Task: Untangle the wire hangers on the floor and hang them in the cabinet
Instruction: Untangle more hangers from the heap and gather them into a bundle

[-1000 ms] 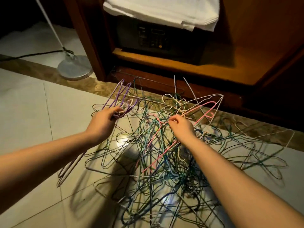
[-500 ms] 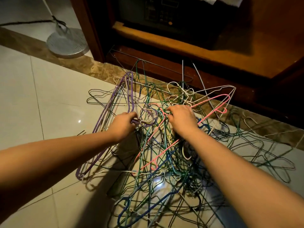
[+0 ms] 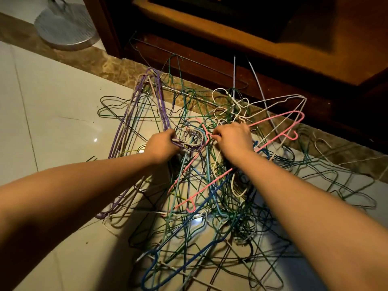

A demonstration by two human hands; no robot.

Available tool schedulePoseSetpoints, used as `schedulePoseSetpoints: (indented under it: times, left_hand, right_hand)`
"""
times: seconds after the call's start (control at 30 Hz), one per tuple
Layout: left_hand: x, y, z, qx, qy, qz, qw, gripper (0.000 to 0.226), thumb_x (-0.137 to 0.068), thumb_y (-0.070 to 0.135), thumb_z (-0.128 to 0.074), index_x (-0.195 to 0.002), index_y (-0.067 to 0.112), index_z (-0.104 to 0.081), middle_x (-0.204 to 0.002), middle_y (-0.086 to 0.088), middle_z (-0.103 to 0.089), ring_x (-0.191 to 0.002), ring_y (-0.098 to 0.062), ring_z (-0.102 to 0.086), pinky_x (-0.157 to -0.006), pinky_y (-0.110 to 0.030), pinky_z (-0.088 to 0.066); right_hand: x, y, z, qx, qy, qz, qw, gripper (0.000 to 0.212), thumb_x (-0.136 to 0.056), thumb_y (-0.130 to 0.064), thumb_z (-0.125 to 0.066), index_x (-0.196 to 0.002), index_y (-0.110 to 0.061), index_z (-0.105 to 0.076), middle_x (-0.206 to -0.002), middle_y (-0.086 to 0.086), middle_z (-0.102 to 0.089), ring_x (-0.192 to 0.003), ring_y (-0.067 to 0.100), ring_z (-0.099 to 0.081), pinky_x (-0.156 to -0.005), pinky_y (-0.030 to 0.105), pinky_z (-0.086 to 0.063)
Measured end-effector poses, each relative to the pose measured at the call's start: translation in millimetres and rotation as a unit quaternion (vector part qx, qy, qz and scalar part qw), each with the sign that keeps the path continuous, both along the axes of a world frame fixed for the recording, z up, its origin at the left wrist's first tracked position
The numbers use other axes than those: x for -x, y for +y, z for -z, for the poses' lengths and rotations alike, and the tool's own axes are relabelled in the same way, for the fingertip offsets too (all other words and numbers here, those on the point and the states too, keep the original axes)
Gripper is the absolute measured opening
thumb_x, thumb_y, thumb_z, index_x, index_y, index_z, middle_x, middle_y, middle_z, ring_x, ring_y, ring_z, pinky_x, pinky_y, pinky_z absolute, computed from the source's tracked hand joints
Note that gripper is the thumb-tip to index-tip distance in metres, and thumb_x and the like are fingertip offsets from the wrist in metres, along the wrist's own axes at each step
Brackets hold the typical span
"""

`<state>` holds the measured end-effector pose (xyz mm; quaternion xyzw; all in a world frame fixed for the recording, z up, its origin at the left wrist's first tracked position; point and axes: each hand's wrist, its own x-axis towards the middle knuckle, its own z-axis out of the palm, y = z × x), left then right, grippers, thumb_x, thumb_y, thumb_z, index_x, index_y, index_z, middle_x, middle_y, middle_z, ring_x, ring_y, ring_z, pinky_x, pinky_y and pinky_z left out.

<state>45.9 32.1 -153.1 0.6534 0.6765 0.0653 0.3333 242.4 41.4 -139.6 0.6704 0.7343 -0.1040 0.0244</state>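
Pale glossy floor tiles (image 3: 52,101) lie under me, and on them rests the tangled heap of thin wire hangers (image 3: 241,208) in many colours, directly in front of the dark wooden cabinet (image 3: 210,24). At the top of this heap both my arms reach in. My left hand (image 3: 162,144) is clenched around the hook ends of the bundle of purple wire hangers (image 3: 160,95); the fingers are curled under and the hooks come out of my fist toward the right. My right hand (image 3: 233,137) is just beside it, a little apart, with the fingers bent down into the wires at the middle of the heap. The fingertips pinch something close to the neck of the pink wire hanger (image 3: 277,117), but which wire exactly I cannot tell, because many wires cross there. From my left fist the purple hangers stand tilted, their far corner up near the cabinet and their lower corner down on the tiles at the left. The pink hanger goes out to the right of my right hand, and a white wire hanger (image 3: 277,101) lies just behind it. Nearer to me a dark blue wire hanger (image 3: 189,260) lies at the bottom of the heap, among green and grey ones. Along the cabinet runs a brown marble floor strip (image 3: 88,57), and on it, at far left, sits a round grey metal stand base (image 3: 65,28).
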Motion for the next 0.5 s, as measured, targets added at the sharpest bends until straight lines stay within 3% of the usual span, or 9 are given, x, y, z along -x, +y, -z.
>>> schedulePoseSetpoints:
  times: [0.2,0.37,0.43,0.5]
  left_hand:
    - [7.3,4.2,-1.7,-0.02,-0.007,-0.001,1.0,0.025,-0.084,0.018,-0.063,-0.106,0.007,-0.062,-0.105,-0.017,-0.065,-0.095,-0.031,-0.058,-0.07,-0.031,-0.037]
    - [9.9,-7.3,-14.8,-0.037,0.003,0.01,0.999,0.029,-0.086,0.014,-0.06,-0.115,0.013,-0.062,-0.114,-0.018,-0.057,-0.099,-0.034,-0.055,-0.08,-0.032,-0.041]
    - [8.8,-16.8,-21.7,-0.045,-0.005,0.025,0.999,0.028,-0.086,0.01,-0.059,-0.114,0.011,-0.063,-0.111,-0.019,-0.059,-0.097,-0.034,-0.055,-0.077,-0.032,-0.04]
    - [9.7,-25.4,-26.5,-0.045,-0.029,0.038,0.998,0.024,-0.087,0.005,-0.056,-0.109,0.009,-0.064,-0.108,-0.015,-0.064,-0.092,-0.027,-0.057,-0.07,-0.029,-0.038]
  right_hand:
    - [-8.9,-3.1,-20.1,-0.026,-0.039,-0.002,0.999,0.025,-0.095,-0.03,-0.045,-0.11,-0.024,-0.064,-0.114,0.003,-0.063,-0.115,0.025,-0.048,-0.111,0.041,-0.014]
    - [-52.5,-39.6,-36.1,-0.03,-0.067,-0.058,0.996,0.043,-0.094,-0.049,-0.036,-0.123,-0.024,-0.056,-0.131,0.0,-0.053,-0.127,0.022,-0.039,-0.114,0.047,-0.005]
    - [-70.8,-60.7,-37.6,0.008,-0.07,-0.131,0.989,0.056,-0.088,-0.061,-0.032,-0.123,-0.026,-0.057,-0.133,0.001,-0.051,-0.129,0.024,-0.039,-0.114,0.05,-0.007]
    - [-82.2,-73.3,-39.8,0.032,-0.081,-0.166,0.982,0.049,-0.085,-0.06,-0.047,-0.119,-0.027,-0.061,-0.129,0.003,-0.055,-0.126,0.028,-0.043,-0.111,0.054,-0.012]
